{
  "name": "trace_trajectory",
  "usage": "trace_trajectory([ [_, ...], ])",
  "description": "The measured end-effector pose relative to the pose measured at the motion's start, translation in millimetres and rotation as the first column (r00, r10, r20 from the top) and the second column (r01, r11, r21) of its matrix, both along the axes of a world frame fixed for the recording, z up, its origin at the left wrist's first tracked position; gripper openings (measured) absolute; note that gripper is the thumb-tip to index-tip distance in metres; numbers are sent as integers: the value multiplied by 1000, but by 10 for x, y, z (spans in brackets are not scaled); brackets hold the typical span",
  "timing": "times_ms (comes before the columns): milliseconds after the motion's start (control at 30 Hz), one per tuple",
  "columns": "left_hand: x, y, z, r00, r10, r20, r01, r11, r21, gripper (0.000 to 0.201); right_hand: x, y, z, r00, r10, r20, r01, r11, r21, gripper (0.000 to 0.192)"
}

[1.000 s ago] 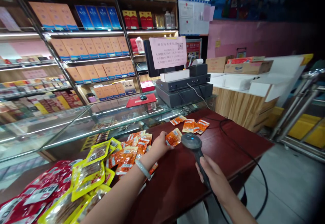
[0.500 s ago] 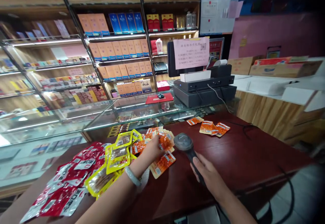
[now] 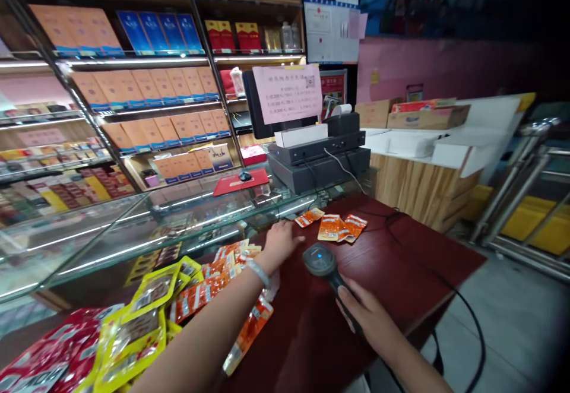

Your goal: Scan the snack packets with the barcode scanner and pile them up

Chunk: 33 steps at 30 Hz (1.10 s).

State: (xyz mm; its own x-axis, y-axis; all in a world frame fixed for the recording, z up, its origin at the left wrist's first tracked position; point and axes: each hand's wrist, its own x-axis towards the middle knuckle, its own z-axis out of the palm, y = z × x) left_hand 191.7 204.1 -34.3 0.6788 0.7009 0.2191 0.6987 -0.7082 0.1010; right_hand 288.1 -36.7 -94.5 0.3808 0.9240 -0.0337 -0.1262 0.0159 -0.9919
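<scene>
My right hand point(image 3: 367, 316) is wrapped around the handle of a dark barcode scanner point(image 3: 321, 261), its head raised over the table with a small blue light showing. My left hand point(image 3: 281, 243), with a pale bracelet at the wrist, is beyond the pile of orange snack packets point(image 3: 202, 292). Its thumb sticks out to the right, and no packet shows in it; the undersides of its fingers are hidden. Several orange packets point(image 3: 342, 228) lie apart, just past the scanner. Yellow-edged snack packets point(image 3: 138, 327) and red packets point(image 3: 57, 351) are heaped at left, partly behind my left forearm.
The dark red table point(image 3: 401, 262) meets a glass display counter point(image 3: 146, 227). On the counter stand a cash register point(image 3: 318, 158) and a mouse point(image 3: 244, 176) on a red mat. A black cable point(image 3: 463, 304) loops off the right edge. Metal railings point(image 3: 512, 185) stand further right.
My left hand has left the orange pile and moved away toward the separate orange packets. The view has turned right. The scanner stays in my right hand, a blue light now showing on it.
</scene>
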Motion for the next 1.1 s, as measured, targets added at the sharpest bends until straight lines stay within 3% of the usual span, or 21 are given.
trace_trajectory([
  [100,510,170,-142,999,48,4,-47,998,-43,39,98,14,-62,995,-65,-78,62,997,-36,63],
  [167,717,284,-205,996,89,-4,-89,995,-54,38,130,25,-92,988,-93,-126,86,994,-65,65],
  [267,858,420,-262,992,124,-24,-126,991,-48,38,143,42,-120,976,-109,-187,94,992,-89,65],
  [400,852,523,-270,985,167,-44,-168,985,-40,40,135,43,-109,959,-110,-261,90,992,-90,69],
  [600,643,475,-230,984,166,-56,-166,986,13,53,149,61,-62,942,-110,-316,88,993,-84,75],
  [867,18,-81,-228,997,72,-31,-75,991,-110,51,88,25,36,983,-64,-173,68,998,16,66],
  [1100,-559,-399,-45,995,95,21,-90,980,-178,48,-196,115,257,996,26,-87,-18,995,98,54],
])
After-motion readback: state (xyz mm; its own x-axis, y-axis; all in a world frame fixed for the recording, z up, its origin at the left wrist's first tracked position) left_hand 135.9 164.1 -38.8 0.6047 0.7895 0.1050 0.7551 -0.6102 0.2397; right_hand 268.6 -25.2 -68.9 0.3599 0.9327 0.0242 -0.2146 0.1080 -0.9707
